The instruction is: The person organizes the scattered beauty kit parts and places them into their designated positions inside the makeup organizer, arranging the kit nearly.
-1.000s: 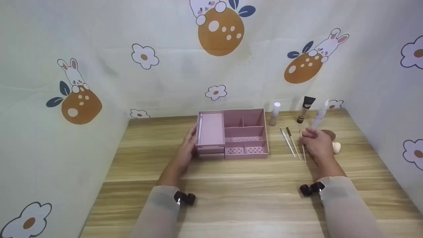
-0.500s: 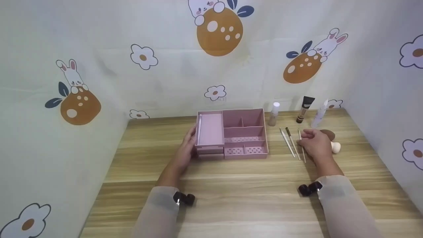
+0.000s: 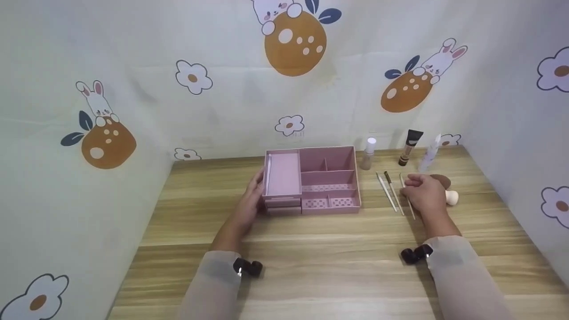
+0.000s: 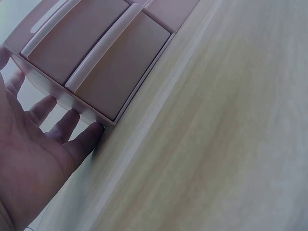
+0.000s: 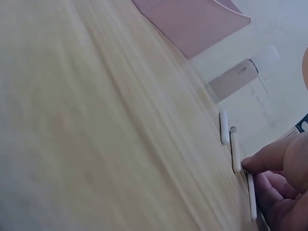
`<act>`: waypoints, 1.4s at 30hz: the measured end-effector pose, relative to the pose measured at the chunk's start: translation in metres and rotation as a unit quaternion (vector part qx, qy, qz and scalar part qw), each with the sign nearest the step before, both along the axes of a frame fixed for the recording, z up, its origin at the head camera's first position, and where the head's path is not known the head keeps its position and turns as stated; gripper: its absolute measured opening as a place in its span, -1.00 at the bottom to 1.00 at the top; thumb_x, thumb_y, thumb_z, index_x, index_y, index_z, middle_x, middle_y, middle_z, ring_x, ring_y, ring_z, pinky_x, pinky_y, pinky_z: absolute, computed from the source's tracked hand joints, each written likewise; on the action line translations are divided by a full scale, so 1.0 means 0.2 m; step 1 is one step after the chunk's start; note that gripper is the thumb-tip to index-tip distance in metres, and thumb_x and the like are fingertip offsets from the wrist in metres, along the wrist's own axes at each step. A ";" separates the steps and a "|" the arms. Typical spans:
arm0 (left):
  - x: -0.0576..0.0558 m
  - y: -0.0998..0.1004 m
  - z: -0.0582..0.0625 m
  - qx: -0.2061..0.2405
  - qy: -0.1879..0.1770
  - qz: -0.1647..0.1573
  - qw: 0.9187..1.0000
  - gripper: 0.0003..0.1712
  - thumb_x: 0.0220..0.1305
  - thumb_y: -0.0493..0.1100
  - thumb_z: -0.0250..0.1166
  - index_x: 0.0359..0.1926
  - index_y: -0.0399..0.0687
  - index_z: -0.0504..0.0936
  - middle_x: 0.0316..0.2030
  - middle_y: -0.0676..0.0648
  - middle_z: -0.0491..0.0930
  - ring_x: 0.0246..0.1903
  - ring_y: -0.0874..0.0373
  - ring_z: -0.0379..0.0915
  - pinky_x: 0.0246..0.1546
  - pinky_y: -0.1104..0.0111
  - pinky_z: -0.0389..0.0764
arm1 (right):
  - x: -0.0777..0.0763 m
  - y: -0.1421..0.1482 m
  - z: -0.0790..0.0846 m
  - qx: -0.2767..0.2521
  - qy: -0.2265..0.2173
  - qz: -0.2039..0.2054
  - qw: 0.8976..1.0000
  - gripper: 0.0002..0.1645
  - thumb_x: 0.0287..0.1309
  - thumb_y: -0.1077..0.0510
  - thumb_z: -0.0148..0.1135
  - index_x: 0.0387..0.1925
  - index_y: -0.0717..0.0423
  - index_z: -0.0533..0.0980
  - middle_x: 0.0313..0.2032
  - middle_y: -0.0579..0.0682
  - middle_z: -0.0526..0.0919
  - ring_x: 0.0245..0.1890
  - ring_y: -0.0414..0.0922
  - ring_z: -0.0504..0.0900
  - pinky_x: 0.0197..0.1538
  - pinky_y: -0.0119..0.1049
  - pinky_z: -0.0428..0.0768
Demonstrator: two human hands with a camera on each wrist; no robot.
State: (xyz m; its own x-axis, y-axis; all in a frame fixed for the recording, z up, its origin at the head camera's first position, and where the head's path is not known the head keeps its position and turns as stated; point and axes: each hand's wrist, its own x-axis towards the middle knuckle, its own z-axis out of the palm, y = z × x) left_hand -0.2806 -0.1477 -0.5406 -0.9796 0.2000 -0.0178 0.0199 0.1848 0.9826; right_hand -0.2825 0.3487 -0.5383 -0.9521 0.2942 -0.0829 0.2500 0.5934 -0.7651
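A pink desk organizer (image 3: 284, 175) stands at the middle of the table, with drawers (image 4: 125, 60) on its left front and open compartments on its right. My left hand (image 3: 250, 204) rests against its left side, fingertips touching the wall. To the right, my right hand (image 3: 426, 195) pinches a thin pale stick, perhaps a makeup brush (image 5: 252, 199), which lies low at the table top. Two more slender sticks lie just left of it: a white one (image 3: 386, 192) and one with a dark end (image 3: 394, 193). A white stick (image 3: 270, 173) lies in the organizer's upper left tray.
Behind the sticks stand a small white-capped bottle (image 3: 368, 153), a black-capped tube (image 3: 409, 146) and a white pointed tube (image 3: 430, 153). A brown round object (image 3: 441, 181) and a cream rounded one (image 3: 452, 198) are partly hidden by my right hand. Printed fabric walls (image 3: 240, 102) enclose the table.
The pale stick at my right hand has turned slightly, its near end swinging right. My right hand has shifted slightly left over the second. My left hand stays at the organizer.
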 end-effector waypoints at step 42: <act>-0.02 0.00 -0.01 0.011 0.001 -0.001 1.000 -0.41 0.65 0.34 -0.10 0.60 0.82 0.12 0.70 0.23 0.05 0.74 0.05 -0.22 0.72 -0.18 -0.22 | 0.02 -0.05 0.13 -0.417 0.021 -0.023 0.908 -0.78 0.49 0.30 0.22 0.06 0.02 0.57 -0.27 -0.27 0.75 -0.24 -0.34 0.71 -0.13 -0.46 0.72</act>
